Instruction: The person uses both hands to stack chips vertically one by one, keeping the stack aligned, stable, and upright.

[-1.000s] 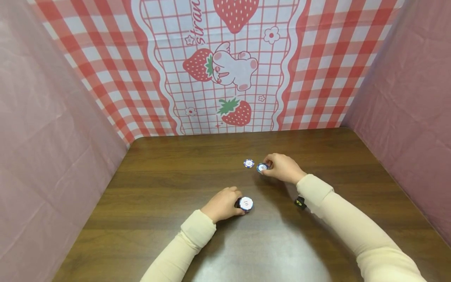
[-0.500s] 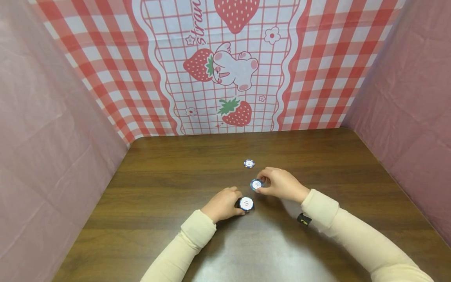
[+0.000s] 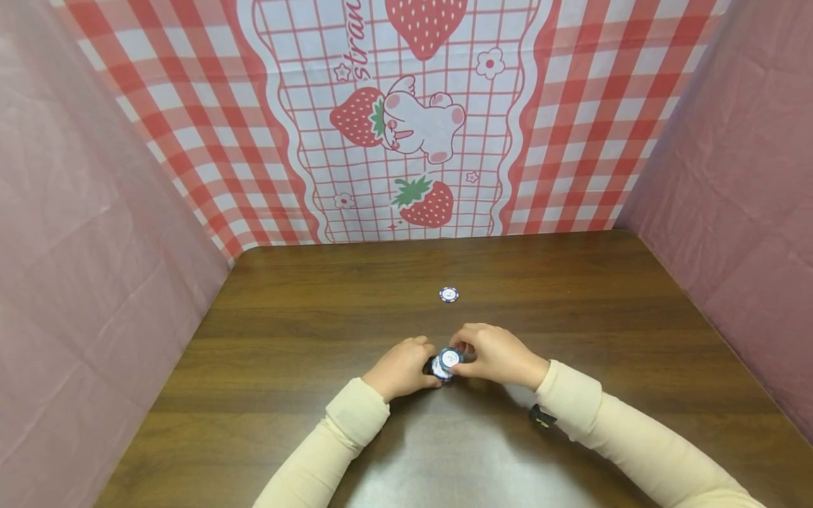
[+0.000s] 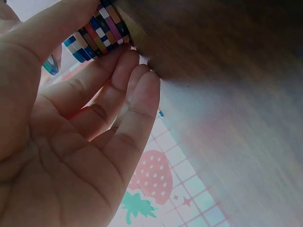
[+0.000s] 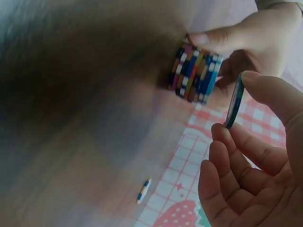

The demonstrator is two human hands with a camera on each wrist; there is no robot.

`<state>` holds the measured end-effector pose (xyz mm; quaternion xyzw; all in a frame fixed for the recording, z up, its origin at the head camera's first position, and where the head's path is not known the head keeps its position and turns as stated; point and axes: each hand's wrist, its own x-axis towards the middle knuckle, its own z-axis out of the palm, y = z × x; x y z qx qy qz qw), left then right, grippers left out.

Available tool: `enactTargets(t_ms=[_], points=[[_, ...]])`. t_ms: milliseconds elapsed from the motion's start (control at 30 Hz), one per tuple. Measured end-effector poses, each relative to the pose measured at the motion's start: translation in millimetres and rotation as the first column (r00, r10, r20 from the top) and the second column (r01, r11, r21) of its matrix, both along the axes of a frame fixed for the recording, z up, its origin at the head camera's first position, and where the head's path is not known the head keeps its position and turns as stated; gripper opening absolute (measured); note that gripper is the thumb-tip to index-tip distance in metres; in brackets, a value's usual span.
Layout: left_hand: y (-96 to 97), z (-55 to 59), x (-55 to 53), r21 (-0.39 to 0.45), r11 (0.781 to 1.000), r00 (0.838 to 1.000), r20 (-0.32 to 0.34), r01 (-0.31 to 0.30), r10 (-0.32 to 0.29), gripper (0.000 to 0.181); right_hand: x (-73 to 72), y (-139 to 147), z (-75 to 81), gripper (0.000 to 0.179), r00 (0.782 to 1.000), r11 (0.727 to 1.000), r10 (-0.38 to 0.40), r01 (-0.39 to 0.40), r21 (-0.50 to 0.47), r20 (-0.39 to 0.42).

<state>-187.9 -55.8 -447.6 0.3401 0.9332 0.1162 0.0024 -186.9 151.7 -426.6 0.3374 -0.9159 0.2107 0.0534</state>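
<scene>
A stack of multicoloured poker chips [image 5: 195, 73] stands on the wooden table, its edges showing several layers. My left hand [image 3: 400, 368] grips the stack from the left, thumb on the near side and fingers round the far side. One green-edged poker chip [image 5: 235, 100] with a pale face is pinched at its rim between the thumb and fingers of my right hand [image 3: 502, 354]. This chip is apart from the stack in the right wrist view, close over its top. From the head view it covers part of the stack's top.
Farther back on the table [image 3: 305, 303], a single blue-and-white poker chip [image 3: 449, 294] lies flat. A red-checked cloth [image 3: 571, 141] with strawberries rises behind the table, and pink cloth walls [image 3: 724, 183] stand at both sides. A small black device [image 3: 543, 416] is at the right wrist.
My right hand has brought its chip from beside the loose chip at the back, toward me and leftward, to over the stack. My left hand and the stack have stayed in place.
</scene>
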Motion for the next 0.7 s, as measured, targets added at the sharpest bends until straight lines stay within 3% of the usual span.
enactTargets(t_ms=[700], points=[[0.0,-1.3,-0.9,-0.004,1.0,1.0,0.001,0.007,-0.007,0.03,2.6,-10.5,-9.3,0.028,1.0,0.999,0.019,-0.019,0.033,-0.001]])
